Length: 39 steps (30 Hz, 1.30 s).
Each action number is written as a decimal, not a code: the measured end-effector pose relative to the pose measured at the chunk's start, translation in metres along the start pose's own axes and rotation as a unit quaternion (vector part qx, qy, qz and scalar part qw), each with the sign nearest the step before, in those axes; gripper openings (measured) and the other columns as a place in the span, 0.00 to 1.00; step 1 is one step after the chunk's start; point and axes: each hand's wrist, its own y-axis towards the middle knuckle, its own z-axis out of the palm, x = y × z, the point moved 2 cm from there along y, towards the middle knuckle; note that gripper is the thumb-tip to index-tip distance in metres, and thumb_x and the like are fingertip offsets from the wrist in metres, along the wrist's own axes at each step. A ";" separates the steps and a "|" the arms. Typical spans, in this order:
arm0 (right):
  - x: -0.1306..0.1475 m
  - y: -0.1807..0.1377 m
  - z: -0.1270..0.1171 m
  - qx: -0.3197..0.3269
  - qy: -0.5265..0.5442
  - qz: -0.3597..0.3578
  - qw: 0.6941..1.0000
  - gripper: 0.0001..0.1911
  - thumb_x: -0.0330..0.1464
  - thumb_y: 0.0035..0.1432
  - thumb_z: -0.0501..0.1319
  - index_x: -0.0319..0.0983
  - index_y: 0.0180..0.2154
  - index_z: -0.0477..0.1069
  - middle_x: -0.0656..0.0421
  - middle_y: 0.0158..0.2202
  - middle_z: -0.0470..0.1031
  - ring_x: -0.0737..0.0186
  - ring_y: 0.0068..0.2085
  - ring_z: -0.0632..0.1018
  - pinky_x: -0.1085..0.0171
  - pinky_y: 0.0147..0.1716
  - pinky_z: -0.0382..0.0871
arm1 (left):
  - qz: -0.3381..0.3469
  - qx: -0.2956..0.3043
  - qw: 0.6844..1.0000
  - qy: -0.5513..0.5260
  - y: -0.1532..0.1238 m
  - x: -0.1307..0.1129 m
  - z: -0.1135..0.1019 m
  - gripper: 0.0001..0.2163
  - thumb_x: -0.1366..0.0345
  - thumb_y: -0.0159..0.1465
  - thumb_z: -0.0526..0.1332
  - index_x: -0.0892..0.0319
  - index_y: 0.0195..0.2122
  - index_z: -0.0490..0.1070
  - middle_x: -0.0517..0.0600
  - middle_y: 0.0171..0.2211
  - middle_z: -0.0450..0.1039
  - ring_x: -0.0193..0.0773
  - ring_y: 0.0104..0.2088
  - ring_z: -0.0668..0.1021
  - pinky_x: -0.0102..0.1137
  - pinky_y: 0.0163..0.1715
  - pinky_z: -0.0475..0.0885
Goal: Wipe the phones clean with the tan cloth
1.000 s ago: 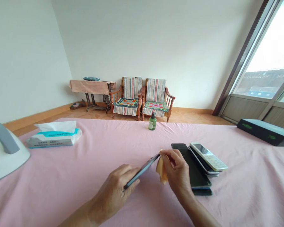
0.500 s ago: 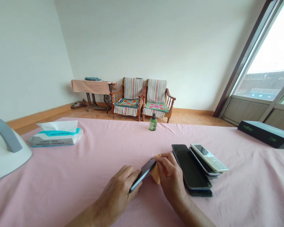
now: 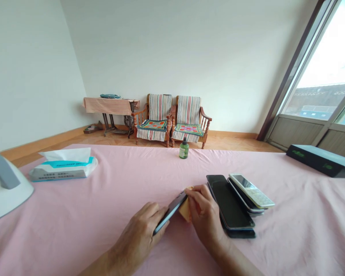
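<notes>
Phone point(image 3: 171, 212) held over a pink cover point(image 3: 103, 195)
It is clasped by the curled left hand point(image 3: 142, 230); a cloth point(image 3: 185, 211) is pinched in the right hand point(image 3: 206, 214) at the phone's far end. A tissue point(image 3: 67, 154) is partly held in the pack point(image 3: 60, 168); the box's point(image 3: 323, 161) contents are hidden.

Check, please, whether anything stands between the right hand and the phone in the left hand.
Only the yellow cloth, held by the right hand at the far end of the phone in the left hand. Nothing else visible stands between; the stacked phones lie off to the right.
</notes>
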 end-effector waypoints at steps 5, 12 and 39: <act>0.021 -0.008 0.010 0.026 0.035 -0.017 0.999 0.16 0.23 0.61 0.50 0.40 0.41 0.73 0.54 0.39 0.71 0.62 0.40 0.74 0.65 0.40 0.71 | 0.010 -0.026 0.999 -0.025 0.000 0.001 -0.003 0.08 0.69 0.66 0.55 0.56 0.41 0.73 0.49 0.32 0.70 0.37 0.33 0.75 0.28 0.35 0.72; -0.008 0.006 -0.003 -0.016 -0.001 0.030 0.999 0.14 0.24 0.60 0.53 0.41 0.39 0.75 0.55 0.37 0.71 0.62 0.37 0.75 0.66 0.35 0.71 | 0.076 -0.013 0.997 0.015 -0.008 -0.002 -0.011 0.13 0.73 0.59 0.59 0.59 0.45 0.71 0.51 0.33 0.73 0.38 0.32 0.76 0.30 0.34 0.72; 0.048 -0.019 0.022 0.045 0.136 -0.044 0.989 0.15 0.20 0.59 0.51 0.39 0.40 0.73 0.56 0.36 0.69 0.65 0.36 0.75 0.69 0.35 0.71 | 0.089 -0.072 0.993 -0.009 -0.004 0.004 -0.009 0.07 0.75 0.61 0.54 0.60 0.31 0.70 0.47 0.24 0.67 0.35 0.25 0.72 0.26 0.26 0.65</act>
